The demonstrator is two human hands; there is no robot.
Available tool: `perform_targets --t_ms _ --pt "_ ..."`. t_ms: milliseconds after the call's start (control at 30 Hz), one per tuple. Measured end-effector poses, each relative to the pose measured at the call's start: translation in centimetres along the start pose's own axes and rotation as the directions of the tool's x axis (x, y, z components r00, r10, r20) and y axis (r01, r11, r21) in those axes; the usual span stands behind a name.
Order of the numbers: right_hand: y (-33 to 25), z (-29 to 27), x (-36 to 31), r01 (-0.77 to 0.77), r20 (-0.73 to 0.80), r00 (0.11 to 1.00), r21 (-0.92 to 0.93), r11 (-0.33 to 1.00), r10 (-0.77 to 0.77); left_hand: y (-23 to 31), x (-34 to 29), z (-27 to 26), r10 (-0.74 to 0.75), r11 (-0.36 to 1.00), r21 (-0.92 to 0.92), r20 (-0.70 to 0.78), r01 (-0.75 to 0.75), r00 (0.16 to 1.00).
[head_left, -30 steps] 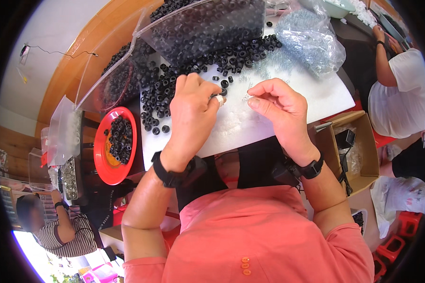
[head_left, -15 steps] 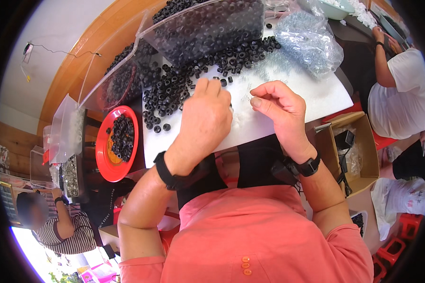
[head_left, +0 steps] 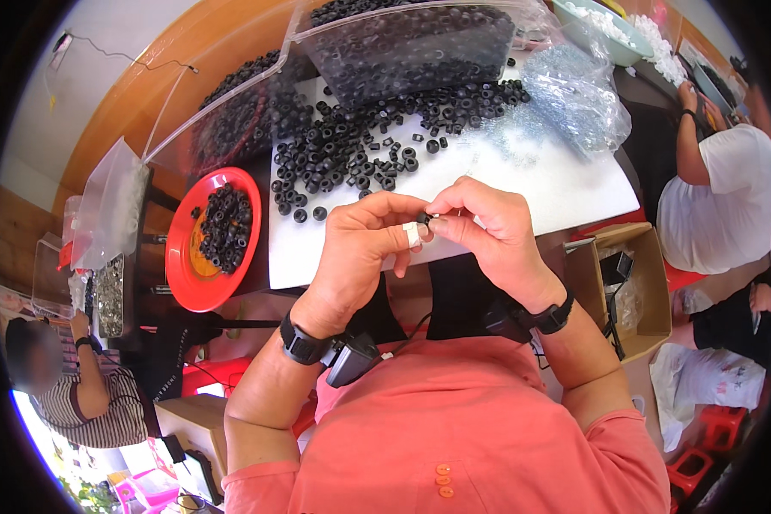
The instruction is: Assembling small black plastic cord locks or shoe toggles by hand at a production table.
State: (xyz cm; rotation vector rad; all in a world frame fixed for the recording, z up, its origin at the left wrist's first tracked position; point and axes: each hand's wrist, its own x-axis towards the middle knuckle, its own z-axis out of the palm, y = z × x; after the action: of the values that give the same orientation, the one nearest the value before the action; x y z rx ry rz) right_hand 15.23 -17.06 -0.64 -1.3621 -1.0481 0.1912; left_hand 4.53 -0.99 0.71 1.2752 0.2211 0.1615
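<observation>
Black piece: a small one (head_left: 425, 219), pinched at the fingertips just above the middle of the view, clear of the board.
Left hand (head_left: 361, 244): thumb and forefinger closed on the piece, the other fingers curled; a white wrap (head_left: 412, 234) circles the thumb.
Right hand (head_left: 492, 233): thumb and forefinger nearly together, tips meeting the same piece; whether they grip anything finer, I cannot tell.
White board (head_left: 565, 201): under and beyond the hands, from 11 to 2 o'clock.
Loose black pieces (head_left: 334, 150): heaped at 11 to 12 o'clock on the board, a few strays nearest the left hand.
Clear bin (head_left: 488, 51): at 12 o'clock, full of like pieces.
Plastic bag (head_left: 578, 94): between 1 and 2 o'clock, with thin silvery bits spilling beside it.
Red plate (head_left: 180, 248): at 9 o'clock, bearing more black pieces.
Cardboard box (head_left: 654, 287): at 3 o'clock, holding a dark adapter and clear plastic.
Lettering: pale print on dark cloth (head_left: 170, 355) at 8 o'clock; reddish marks on a white bag (head_left: 720, 377) at 4 o'clock, too small to read.
Wrist straps: black, one on each arm, any marking indistinct.
</observation>
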Motion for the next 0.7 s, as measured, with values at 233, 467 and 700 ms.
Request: perform_targets --t_ms 233,467,700 --pt "-0.7 2.5 -0.3 0.412 0.056 0.891 -0.518 0.75 -0.451 -0.1 -1.4 -1.2 -0.118 0.96 -0.259 -0.017 0.11 0.993" --pt "-2.5 1.5 1.1 -0.027 0.186 0.981 -0.187 0.982 0.062 0.2 -3.4 -2.4 -0.089 0.966 -0.248 -0.081 0.067 0.993" --pt "0.0 2.6 6.5 0.12 0.188 0.981 -0.805 0.581 0.057 0.8 -3.6 -3.7 -0.06 0.964 -0.265 -0.142 0.02 0.988"
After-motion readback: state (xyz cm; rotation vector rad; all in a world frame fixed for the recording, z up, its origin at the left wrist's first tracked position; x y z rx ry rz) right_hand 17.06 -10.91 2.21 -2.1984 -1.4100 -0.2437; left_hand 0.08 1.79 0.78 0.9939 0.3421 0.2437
